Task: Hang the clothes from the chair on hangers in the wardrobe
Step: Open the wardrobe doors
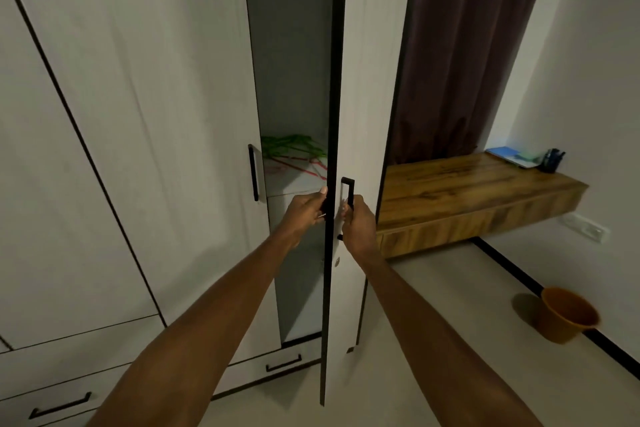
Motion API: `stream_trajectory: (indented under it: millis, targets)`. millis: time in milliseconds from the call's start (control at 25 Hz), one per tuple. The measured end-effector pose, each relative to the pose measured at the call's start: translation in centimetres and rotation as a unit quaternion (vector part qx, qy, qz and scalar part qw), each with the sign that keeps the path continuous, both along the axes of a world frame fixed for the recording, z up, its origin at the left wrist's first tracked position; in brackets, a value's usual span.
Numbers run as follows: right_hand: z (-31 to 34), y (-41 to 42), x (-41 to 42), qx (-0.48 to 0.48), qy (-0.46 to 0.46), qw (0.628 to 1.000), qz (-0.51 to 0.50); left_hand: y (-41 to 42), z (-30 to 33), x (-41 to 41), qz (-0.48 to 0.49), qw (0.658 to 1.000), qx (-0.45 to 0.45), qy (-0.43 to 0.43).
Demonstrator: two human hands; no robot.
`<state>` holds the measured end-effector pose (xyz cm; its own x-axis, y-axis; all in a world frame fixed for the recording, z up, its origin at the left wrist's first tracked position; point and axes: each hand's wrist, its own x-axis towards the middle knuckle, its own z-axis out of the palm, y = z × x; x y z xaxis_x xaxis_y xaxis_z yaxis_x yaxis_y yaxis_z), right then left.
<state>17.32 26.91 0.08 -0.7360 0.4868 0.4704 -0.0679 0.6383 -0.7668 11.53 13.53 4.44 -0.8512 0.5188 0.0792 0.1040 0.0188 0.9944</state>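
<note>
The step in hand looks like opening the wardrobe (pixel 145 114), not yet any hanging. The wardrobe door (pixel 360 114) stands partly open and edge-on. The right hand (pixel 358 222) is curled round its black handle (pixel 347 194), fingers closed on the bar. The left hand (pixel 306 210) pinches the door's dark edge, just left of that handle, thumb on top. Through the gap left of the door, a shelf (pixel 294 180) carries green and red hangers (pixel 294 149) lying in a loose pile. Neither the chair nor the clothes are in view. Right of the door are a wooden counter (pixel 467 184) and, lower down, an orange bucket (pixel 568 314) on the floor. Next, I judge, the door needs swinging wide enough to reach those hangers, then one hand letting go to lift one out.
</note>
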Motion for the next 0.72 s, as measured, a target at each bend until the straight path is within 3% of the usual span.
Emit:
stream_trajectory:
  millis: [240, 720]
  targets:
    - [0.8, 3.6, 4.2, 0.033, -0.062, 0.996, -0.047, 3.8, -0.9, 2.3, -0.036, 0.999, 0.021, 0.01]
    - [0.9, 15.1, 10.0, 0.01, -0.127, 0.99, -0.065, 15.5, -2.5, 7.2, -0.135, 0.988, -0.046, 0.066]
